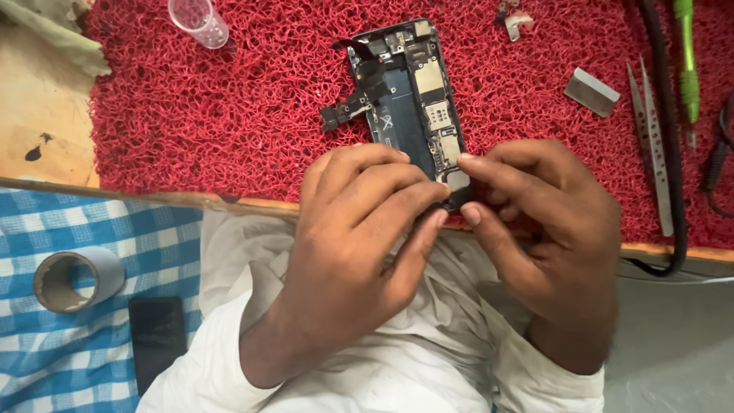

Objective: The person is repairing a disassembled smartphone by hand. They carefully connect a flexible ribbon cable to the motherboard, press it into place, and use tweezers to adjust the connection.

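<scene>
Where the red mesh mat (229, 115) meets the near wooden edge of the bench (46, 115), an opened phone (409, 107) lies face down with its back removed, circuit boards and shields exposed, its lower end toward the person. Both hands are closed on that lower end. The left hand (355, 252) curls its fingers (397, 191) around the left side and bottom of the phone, knuckles up, the tips pressing against the frame. The right hand (550, 229) pinches the same end from the other side, forefinger and thumb touching the phone close to the left fingertips; what sits between the fingertips, if anything, is hidden. A loose black flex cable (348, 107) hangs out from the phone's left side onto the mat. On the mat's far edge stands a small clear plastic cup (200, 21). To the right, well apart from the hands, lie a flat metal blade (591, 92), a pair of steel tweezers (650, 138), a green-handled tool (686, 61) and a black cable (673, 153). A small metal part (518, 23) rests near the top. Below the bench, on blue checked cloth (76, 229), sit a roll of tape (73, 279) and a dark phone (157, 336). White sleeves and garment (367, 367) fill the foreground.
</scene>
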